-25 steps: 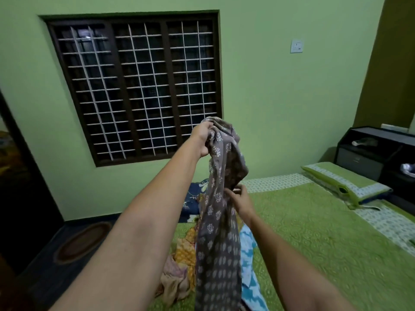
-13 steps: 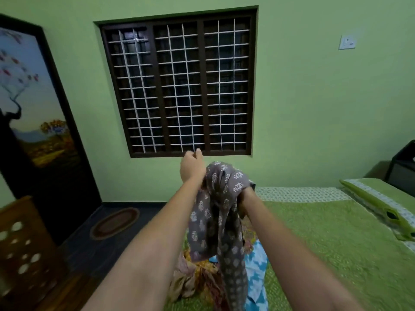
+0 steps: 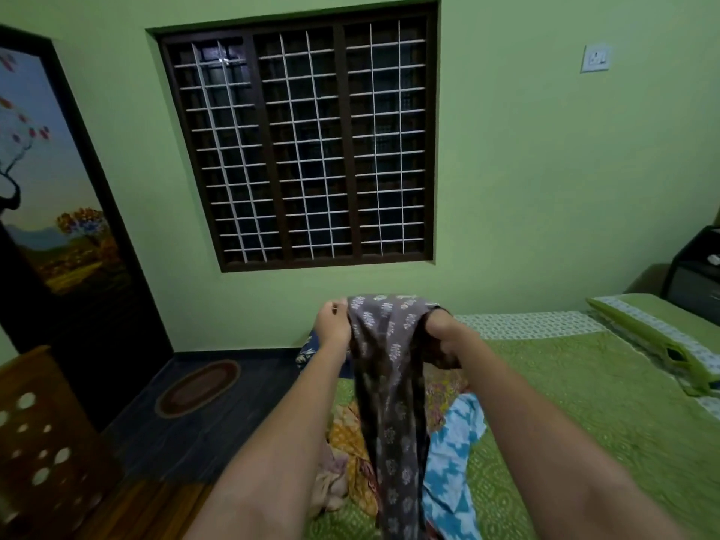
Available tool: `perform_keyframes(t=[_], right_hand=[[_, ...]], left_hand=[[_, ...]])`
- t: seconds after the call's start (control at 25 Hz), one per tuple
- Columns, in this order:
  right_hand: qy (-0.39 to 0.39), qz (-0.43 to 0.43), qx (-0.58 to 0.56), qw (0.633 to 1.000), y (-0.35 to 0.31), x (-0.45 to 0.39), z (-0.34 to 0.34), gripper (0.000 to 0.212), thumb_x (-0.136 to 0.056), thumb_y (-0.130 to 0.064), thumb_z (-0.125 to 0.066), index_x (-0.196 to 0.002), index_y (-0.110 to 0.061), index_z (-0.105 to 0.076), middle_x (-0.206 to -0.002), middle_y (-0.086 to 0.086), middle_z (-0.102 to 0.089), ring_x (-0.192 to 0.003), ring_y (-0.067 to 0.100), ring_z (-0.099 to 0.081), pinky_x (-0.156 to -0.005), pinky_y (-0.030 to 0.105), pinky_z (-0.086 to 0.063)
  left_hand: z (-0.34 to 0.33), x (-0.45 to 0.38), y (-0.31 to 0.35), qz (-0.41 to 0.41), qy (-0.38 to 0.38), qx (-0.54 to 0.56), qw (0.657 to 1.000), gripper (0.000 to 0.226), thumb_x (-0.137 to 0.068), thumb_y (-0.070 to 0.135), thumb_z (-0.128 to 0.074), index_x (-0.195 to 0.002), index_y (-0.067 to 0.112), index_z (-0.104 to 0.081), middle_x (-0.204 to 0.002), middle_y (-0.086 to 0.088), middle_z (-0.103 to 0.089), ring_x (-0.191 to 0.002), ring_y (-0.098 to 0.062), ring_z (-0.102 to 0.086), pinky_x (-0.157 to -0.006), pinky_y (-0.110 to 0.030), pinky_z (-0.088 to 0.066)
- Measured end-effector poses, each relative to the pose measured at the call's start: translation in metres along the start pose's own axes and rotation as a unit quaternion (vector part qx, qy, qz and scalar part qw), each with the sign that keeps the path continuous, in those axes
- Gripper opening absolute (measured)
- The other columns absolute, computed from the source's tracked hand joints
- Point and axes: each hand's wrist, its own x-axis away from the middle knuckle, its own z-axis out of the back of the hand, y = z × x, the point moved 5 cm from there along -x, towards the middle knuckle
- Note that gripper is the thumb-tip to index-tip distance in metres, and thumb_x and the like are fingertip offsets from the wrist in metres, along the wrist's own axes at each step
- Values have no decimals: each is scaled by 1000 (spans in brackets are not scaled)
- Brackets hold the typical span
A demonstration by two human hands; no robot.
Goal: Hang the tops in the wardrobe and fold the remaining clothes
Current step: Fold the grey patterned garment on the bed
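I hold a grey garment with a white leaf print point(image 3: 389, 368) up in front of me over the bed. My left hand point(image 3: 333, 323) pinches its top edge at the left. My right hand point(image 3: 440, 337) grips the top edge at the right, partly wrapped in the cloth. The garment hangs down in a long strip between my forearms. Under it on the green bedspread point(image 3: 584, 403) lies a heap of clothes: an orange printed piece point(image 3: 350, 442), a blue and white piece point(image 3: 454, 454) and a beige one point(image 3: 331, 489).
A barred window point(image 3: 307, 142) fills the green wall ahead. A dark wardrobe door with a painted landscape point(image 3: 50, 212) stands at the left, a wooden perforated board point(image 3: 39, 442) below it. An oval mat point(image 3: 198, 387) lies on the floor. A green pillow point(image 3: 658, 337) and dark bedside cabinet point(image 3: 697, 274) are at the right.
My left hand has come down from high up to level with my right hand. The garment's top edge is now spread between both hands. My view has turned left.
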Motion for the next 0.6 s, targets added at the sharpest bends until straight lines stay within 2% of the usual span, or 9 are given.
perform_keyframes(t=[0.08, 0.16, 0.24, 0.32, 0.36, 0.44, 0.48, 0.52, 0.6], right_hand=[[17, -43, 122, 992, 32, -15, 32, 25, -101, -19, -44, -82, -7, -54, -56, 6, -57, -36, 11, -55, -45, 26, -53], [83, -72, 142, 984, 67, -29, 77, 23, -101, -23, -45, -95, -5, -57, -65, 10, -57, -36, 14, -53, -54, 30, -51], [155, -72, 129, 977, 84, -38, 115, 28, -100, -26, -48, -96, -1, -61, -73, 12, -60, -40, 17, -53, -51, 26, -46], [179, -48, 58, 981, 66, -37, 125, 29, -96, -26, -55, -80, -2, -60, -58, 9, -65, -39, 17, -59, -49, 28, -49], [186, -21, 4, 982, 45, -37, 123, 28, -95, -27, -58, -79, -3, -60, -55, 7, -66, -42, 16, -62, -55, 30, -53], [127, 41, -85, 987, -6, -32, 111, 28, -92, -33, -60, -85, -6, -64, -67, 6, -72, -58, 17, -69, -69, 36, -54], [95, 63, -83, 990, -24, -29, 105, 30, -92, -37, -59, -89, -8, -66, -79, 7, -74, -70, 20, -70, -74, 37, -52], [74, 69, -22, 995, -27, -31, 102, 34, -90, -42, -59, -91, -9, -68, -89, 9, -73, -81, 24, -69, -80, 39, -51], [104, 38, 167, 980, 2, -37, 111, 43, -85, -47, -64, -96, -6, -68, -104, 15, -69, -96, 31, -63, -89, 42, -48]], left_hand=[[32, -12, -5, -14, 91, -106, 990, 27, -102, 27, -38, -92, 9, -55, -91, -11, -58, -82, -23, -50, -68, -32, -38], [67, -28, -27, 4, 126, -181, 975, 29, -103, 26, -35, -101, 8, -57, -100, -15, -62, -83, -26, -53, -69, -32, -40], [94, -40, -51, 31, 132, -233, 963, 31, -102, 25, -36, -110, 6, -58, -112, -21, -62, -97, -34, -57, -79, -35, -43], [103, -56, -50, 20, 100, -214, 971, 34, -101, 25, -39, -113, 1, -60, -117, -24, -60, -106, -37, -56, -85, -36, -42], [104, -66, -38, 4, 89, -175, 981, 35, -101, 26, -42, -112, -1, -61, -116, -24, -61, -104, -35, -57, -86, -36, -43], [106, -89, -14, 4, 57, -5, 998, 33, -98, 29, -50, -111, 1, -62, -112, -19, -64, -97, -28, -60, -86, -35, -47], [105, -99, -10, 19, 15, 70, 997, 35, -96, 33, -53, -112, 4, -62, -112, -15, -65, -97, -25, -60, -89, -34, -49], [101, -103, -12, 30, -43, 76, 996, 38, -94, 39, -55, -112, 6, -62, -113, -12, -65, -100, -25, -60, -92, -35, -48], [98, -99, -40, 45, -126, -46, 990, 39, -93, 43, -56, -105, 7, -65, -107, -12, -66, -101, -28, -61, -88, -34, -47]])
